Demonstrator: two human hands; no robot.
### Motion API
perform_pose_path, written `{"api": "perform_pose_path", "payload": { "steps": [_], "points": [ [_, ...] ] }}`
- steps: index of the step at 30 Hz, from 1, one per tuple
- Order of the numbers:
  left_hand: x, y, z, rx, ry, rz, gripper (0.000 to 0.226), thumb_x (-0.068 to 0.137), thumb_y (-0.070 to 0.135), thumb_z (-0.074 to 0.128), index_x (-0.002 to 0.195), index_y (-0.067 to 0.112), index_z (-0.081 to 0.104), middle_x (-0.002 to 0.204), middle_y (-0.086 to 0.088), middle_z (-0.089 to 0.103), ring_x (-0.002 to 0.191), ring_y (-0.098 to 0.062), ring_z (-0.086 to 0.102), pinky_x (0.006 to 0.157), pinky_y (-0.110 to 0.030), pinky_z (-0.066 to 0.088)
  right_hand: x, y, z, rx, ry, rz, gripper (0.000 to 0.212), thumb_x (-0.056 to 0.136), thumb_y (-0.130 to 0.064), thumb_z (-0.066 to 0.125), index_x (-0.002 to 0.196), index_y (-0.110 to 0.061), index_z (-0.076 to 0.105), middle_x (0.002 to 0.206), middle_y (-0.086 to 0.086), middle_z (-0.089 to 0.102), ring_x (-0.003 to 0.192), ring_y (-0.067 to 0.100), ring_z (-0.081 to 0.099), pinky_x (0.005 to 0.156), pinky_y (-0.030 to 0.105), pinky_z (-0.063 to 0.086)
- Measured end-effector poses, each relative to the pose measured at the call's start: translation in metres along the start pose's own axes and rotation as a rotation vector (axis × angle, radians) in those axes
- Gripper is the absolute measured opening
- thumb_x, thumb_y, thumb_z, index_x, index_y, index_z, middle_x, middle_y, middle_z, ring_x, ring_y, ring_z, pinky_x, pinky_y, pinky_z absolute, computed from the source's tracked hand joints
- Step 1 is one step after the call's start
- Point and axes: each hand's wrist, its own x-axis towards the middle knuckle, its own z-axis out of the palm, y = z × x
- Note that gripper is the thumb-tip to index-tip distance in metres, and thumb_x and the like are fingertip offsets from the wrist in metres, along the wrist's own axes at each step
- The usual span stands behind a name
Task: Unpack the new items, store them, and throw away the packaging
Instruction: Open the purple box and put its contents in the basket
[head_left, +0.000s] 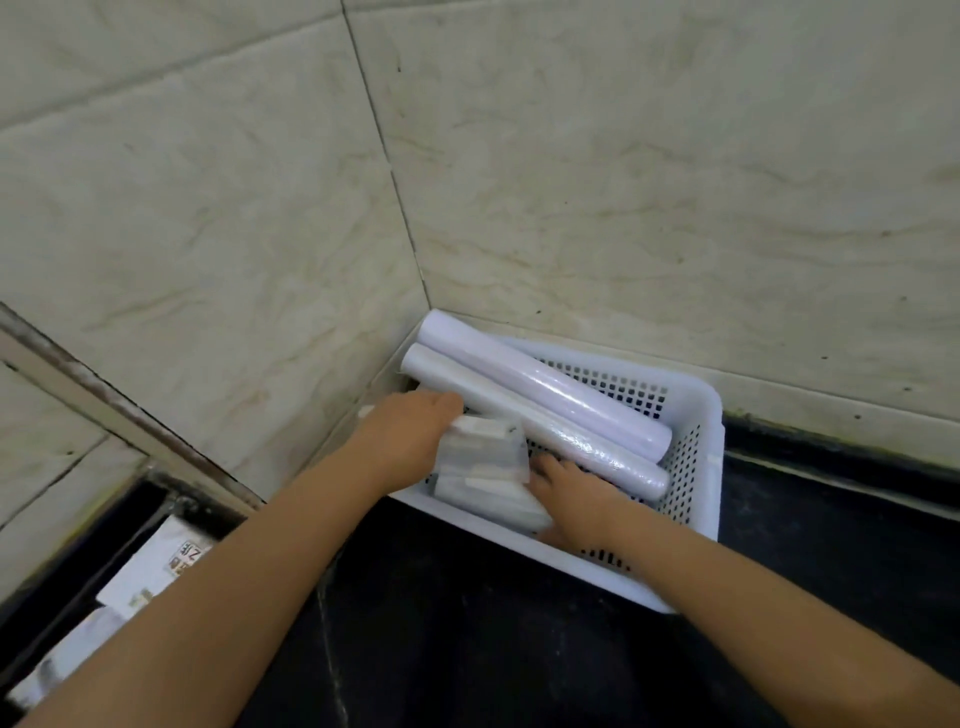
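left grip: my left hand (410, 441) holding a clear packet (483, 452) over the white basket (696, 415)
right grip: right hand (566, 493) in basket, can't tell if closed
blocking: two rolls (545, 410) lying just right of packet
tabletop (467, 623): black, basket in far corner

Both hands are down in the white perforated basket (696, 415), which is tucked into the corner of the tiled wall (623, 182) on the dark bench (467, 623). The left hand (410, 431) grips a clear-wrapped packet (480, 452) at its top edge. The right hand (566, 483) reaches in beside a second packet (488, 496) lying lower in the basket; whether it holds anything cannot be told. Two long pale rolls (545, 400) lie side by side across the basket, their far ends poking over the rim into the corner. Bottom left, printed packaging (156, 571) lies flat.
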Motion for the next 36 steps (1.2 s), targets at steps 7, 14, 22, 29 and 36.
{"api": "perform_pose_path", "payload": {
  "steps": [7, 14, 22, 29, 36],
  "points": [
    [0.027, 0.036, 0.02, 0.042, -0.22, 0.061, 0.024, 0.091, 0.002, 0.044, 0.114, 0.005, 0.049, 0.124, -0.014, 0.052, 0.111, -0.028, 0.051, 0.089, -0.035, 0.042, -0.029, 0.024, -0.023, 0.338, -0.193, 0.088, 0.045, 0.088, -0.025, 0.057, 0.127, -0.005, 0.05, 0.121, 0.009, 0.058, 0.109, 0.023, 0.055, 0.091, 0.029, 0.044],
    [0.048, 0.062, 0.041, 0.046, -0.553, 0.016, 0.033, 0.096, 0.004, 0.035, 0.125, -0.004, 0.048, 0.133, -0.022, 0.048, 0.116, -0.032, 0.05, 0.099, -0.038, 0.043, -0.032, 0.017, -0.021, 0.326, -0.233, 0.097, 0.043, 0.09, 0.0, 0.039, 0.132, -0.007, 0.045, 0.139, 0.012, 0.048, 0.124, 0.026, 0.047, 0.1, 0.032, 0.04],
    [0.034, 0.071, 0.033, -0.084, -0.416, -0.069, 0.039, 0.094, 0.004, 0.039, 0.133, 0.002, 0.037, 0.14, -0.018, 0.04, 0.125, -0.03, 0.043, 0.104, -0.037, 0.039, -0.061, 0.01, -0.031, 0.308, -0.052, 0.111, 0.024, 0.089, 0.0, 0.038, 0.095, -0.005, 0.061, 0.093, 0.012, 0.062, 0.095, 0.029, 0.058, 0.07, 0.029, 0.046],
    [-0.037, 0.1, -0.003, -0.203, -0.17, 0.012, 0.044, 0.09, 0.001, 0.044, 0.133, 0.005, 0.042, 0.141, -0.015, 0.04, 0.127, -0.029, 0.041, 0.106, -0.035, 0.035, -0.126, -0.003, -0.047, 0.305, 0.259, 0.118, 0.027, 0.091, -0.006, 0.045, 0.105, 0.009, 0.063, 0.106, 0.024, 0.067, 0.097, 0.035, 0.061, 0.079, 0.031, 0.042],
    [-0.147, 0.161, 0.005, -0.267, -0.124, 0.227, 0.039, 0.093, 0.009, 0.042, 0.131, 0.008, 0.048, 0.135, -0.013, 0.047, 0.123, -0.028, 0.044, 0.104, -0.041, 0.04, -0.233, -0.036, -0.008, 0.367, 0.495, 0.267, 0.028, 0.088, -0.004, 0.05, 0.112, 0.0, 0.063, 0.118, 0.019, 0.065, 0.107, 0.031, 0.059, 0.084, 0.019, 0.035]
  ]
}}
